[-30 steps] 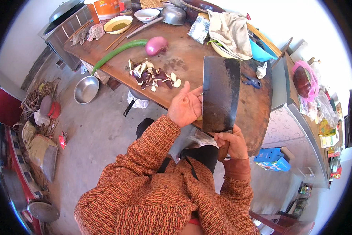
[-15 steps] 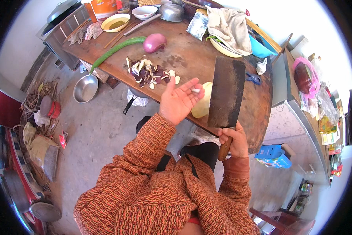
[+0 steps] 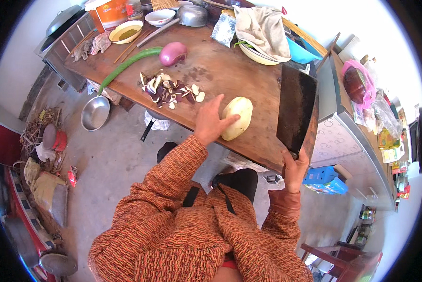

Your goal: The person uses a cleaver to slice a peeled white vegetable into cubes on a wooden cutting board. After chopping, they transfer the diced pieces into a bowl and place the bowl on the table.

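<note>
On the brown wooden table lies a pale, peeled eggplant (image 3: 238, 113), close to the near edge. My left hand (image 3: 211, 121) is at its left side, fingers stretched out, with the thumb laid over the eggplant. My right hand (image 3: 295, 167) grips a big dark cleaver (image 3: 296, 105) by its handle, mostly hidden in the fist. The broad blade is raised over the right end of the table, apart from the eggplant. Left of the eggplant is a heap of dark purple and white peelings (image 3: 166, 91). Behind them rest a whole purple eggplant (image 3: 173, 53) and a long green vegetable (image 3: 128, 67).
At the back stand a cloth-covered basin (image 3: 262, 35), a blue basin (image 3: 306, 49), a metal ladle (image 3: 192, 16) and bowls, one a yellow bowl (image 3: 126, 32). A metal basin (image 3: 95, 113) is below the table's left end. A cabinet (image 3: 340, 136) borders the right.
My left hand has turned over from palm up and come down at the eggplant; the small white bit on its fingers no longer shows. The cleaver has moved right, uncovering the eggplant.
</note>
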`<state>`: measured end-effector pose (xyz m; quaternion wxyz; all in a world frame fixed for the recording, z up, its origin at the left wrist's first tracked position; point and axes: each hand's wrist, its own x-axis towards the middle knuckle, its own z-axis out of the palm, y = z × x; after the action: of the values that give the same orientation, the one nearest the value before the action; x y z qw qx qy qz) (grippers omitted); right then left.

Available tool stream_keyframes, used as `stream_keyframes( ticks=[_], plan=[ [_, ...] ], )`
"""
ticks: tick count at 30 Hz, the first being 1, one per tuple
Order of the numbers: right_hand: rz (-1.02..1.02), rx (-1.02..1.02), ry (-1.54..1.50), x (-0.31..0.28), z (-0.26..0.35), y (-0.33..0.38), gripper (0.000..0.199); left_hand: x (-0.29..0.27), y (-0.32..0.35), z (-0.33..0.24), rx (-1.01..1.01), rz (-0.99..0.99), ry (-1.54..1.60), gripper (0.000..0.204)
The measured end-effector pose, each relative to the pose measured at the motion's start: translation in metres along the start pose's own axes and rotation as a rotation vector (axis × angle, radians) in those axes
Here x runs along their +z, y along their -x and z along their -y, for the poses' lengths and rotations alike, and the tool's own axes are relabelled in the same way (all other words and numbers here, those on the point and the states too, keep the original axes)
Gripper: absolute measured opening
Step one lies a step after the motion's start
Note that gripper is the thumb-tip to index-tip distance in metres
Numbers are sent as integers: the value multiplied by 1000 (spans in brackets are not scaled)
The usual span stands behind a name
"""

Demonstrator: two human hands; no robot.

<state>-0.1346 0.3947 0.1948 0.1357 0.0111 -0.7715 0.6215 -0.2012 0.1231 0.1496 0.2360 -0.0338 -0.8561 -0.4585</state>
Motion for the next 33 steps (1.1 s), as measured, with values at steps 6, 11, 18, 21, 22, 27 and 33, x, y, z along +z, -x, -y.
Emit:
stream_keyframes(
  ticks=[6, 11, 18, 21, 22, 27, 33],
  plan=[
    [-158, -361, 513, -1, 15, 10, 50, 29, 7, -20, -218, 189, -98, 92],
    [-162, -356, 584, -8, 7, 17, 60, 21, 23, -25, -100, 251, 148, 89],
    [-283, -296, 424, -15, -5, 17, 42, 30, 55, -16, 113, 74, 263, 90],
    [-322, -207, 257, -24, -17, 19, 31, 31, 58, -16, 229, 30, 220, 89],
    [-325, -161, 207, -26, -21, 20, 28, 32, 59, -16, 262, 16, 213, 88],
    [-313, -20, -131, -22, -18, 32, 15, 36, 67, -8, 356, -52, 236, 88],
    [-310, 11, -244, -18, -16, 38, 14, 37, 70, -1, 388, -79, 218, 92]
  ],
)
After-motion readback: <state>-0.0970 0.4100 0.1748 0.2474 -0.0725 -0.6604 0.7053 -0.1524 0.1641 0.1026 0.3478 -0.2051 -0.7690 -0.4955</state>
